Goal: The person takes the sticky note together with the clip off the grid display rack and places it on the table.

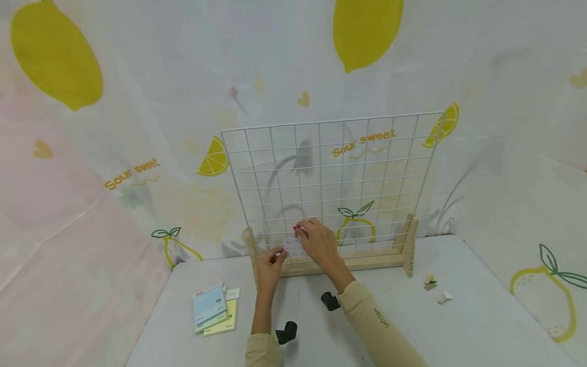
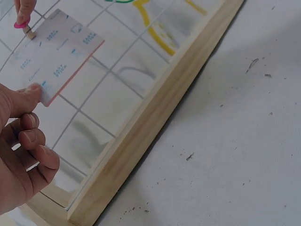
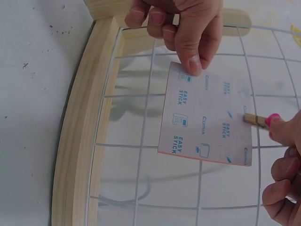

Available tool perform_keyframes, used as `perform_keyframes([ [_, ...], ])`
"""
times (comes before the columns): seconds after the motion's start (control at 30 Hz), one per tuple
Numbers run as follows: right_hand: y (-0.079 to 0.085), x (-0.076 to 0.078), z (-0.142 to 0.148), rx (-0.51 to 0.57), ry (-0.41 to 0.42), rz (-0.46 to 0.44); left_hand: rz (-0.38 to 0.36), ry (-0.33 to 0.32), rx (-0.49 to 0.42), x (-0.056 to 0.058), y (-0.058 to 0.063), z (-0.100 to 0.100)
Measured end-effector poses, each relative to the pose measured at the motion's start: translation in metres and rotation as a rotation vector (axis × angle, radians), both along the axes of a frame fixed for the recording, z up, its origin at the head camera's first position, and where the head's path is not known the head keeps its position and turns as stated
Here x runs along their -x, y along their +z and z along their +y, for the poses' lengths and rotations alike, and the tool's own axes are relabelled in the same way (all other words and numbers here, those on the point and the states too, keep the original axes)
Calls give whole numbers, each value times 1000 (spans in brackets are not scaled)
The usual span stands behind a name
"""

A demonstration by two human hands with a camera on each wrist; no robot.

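In front of the white wire grid (image 1: 331,173), a pad of sticky notes (image 1: 293,246) hangs upright. Its pale printed backing reads "EASY STICK" and has a pink edge (image 3: 202,160). My left hand (image 1: 269,269) pinches a corner of the pad between thumb and forefinger; its other fingers (image 2: 35,136) are curled and free. A small wooden clothespin (image 3: 255,120) with a pink ornament (image 3: 272,119) meets the pad's upper edge. My right hand (image 1: 321,243) pinches that clothespin's outer end. Whether its jaws also catch a grid wire cannot be made out.
The grid stands in a wooden base (image 1: 341,265) at the table's back. Left on the table lie several blue and yellow note pads (image 1: 210,306). Small wooden clips (image 1: 430,282) with ornaments lie at right. A printed lemon cloth (image 1: 174,76) hangs behind.
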State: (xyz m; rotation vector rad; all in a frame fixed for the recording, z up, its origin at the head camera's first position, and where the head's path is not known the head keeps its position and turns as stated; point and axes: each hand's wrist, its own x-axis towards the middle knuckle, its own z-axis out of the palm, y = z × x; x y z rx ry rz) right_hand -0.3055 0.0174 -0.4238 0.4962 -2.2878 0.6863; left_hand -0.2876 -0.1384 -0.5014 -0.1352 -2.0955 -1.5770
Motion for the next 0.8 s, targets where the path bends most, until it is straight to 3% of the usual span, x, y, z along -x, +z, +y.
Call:
perform_keyframes([
  [0.33,4,-2,-2,65,8,-16,-55,1,-40,-2,2,-1],
  [0.5,6,-2,-2,80,14,-8,-36,-4,-53,-3,2,-1],
  [0.8,5,0,3,134,34,86,-41,-4,-44,-9,7,-5],
])
